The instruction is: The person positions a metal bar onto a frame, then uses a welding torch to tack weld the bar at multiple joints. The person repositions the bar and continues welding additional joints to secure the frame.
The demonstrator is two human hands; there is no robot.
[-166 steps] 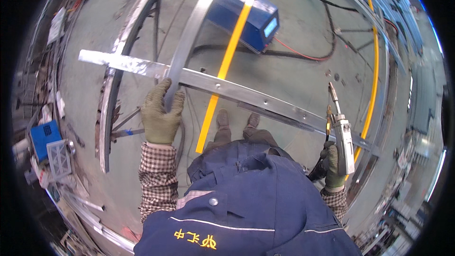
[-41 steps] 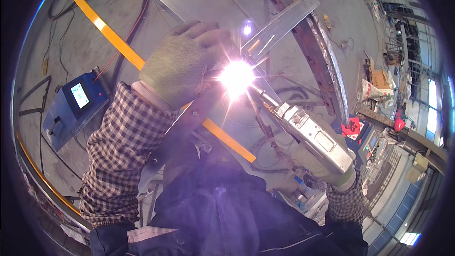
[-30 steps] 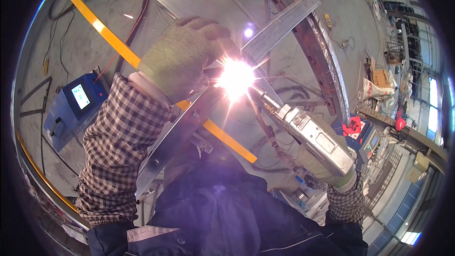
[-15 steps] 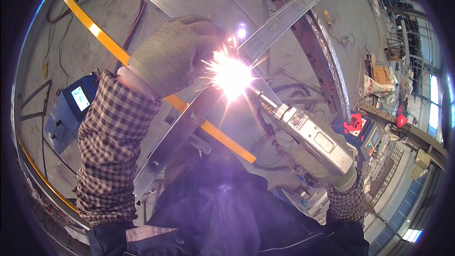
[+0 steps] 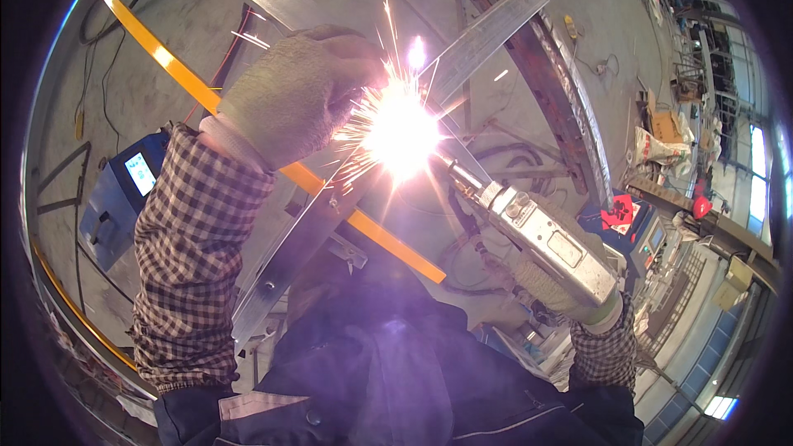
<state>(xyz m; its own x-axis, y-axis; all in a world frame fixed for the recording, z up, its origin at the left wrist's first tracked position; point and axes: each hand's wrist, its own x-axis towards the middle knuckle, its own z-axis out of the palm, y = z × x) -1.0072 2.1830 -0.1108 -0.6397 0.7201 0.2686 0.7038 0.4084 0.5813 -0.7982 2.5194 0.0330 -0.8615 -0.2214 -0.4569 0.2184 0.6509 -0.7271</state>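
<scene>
My right hand (image 5: 601, 314), in a pale work glove, is wrapped round a silver handheld welding gun (image 5: 568, 249). The gun's nozzle points up and left into a dazzling white weld glare (image 5: 402, 134) with sparks flying from it. Just left of that light, my gloved left hand (image 5: 289, 92) is closed, its fingertips curled toward the glare. What those fingers pinch is lost in the brightness. A silver metal bar (image 5: 487, 37) runs diagonally beneath the glare, and its lower part continues down to the left. It crosses a yellow metal strip (image 5: 157, 51) that passes behind my left wrist.
A blue machine with a lit screen (image 5: 120, 202) stands on the floor at left. Another machine (image 5: 648, 239) with a red cloth-like piece (image 5: 618, 213) is at right. A long dark steel beam (image 5: 553, 87) curves past the upper right. Cables and hoses lie around.
The sparks now spray wider, upward and to the left. My left hand has shifted very slightly left, and the gun stays almost in place.
</scene>
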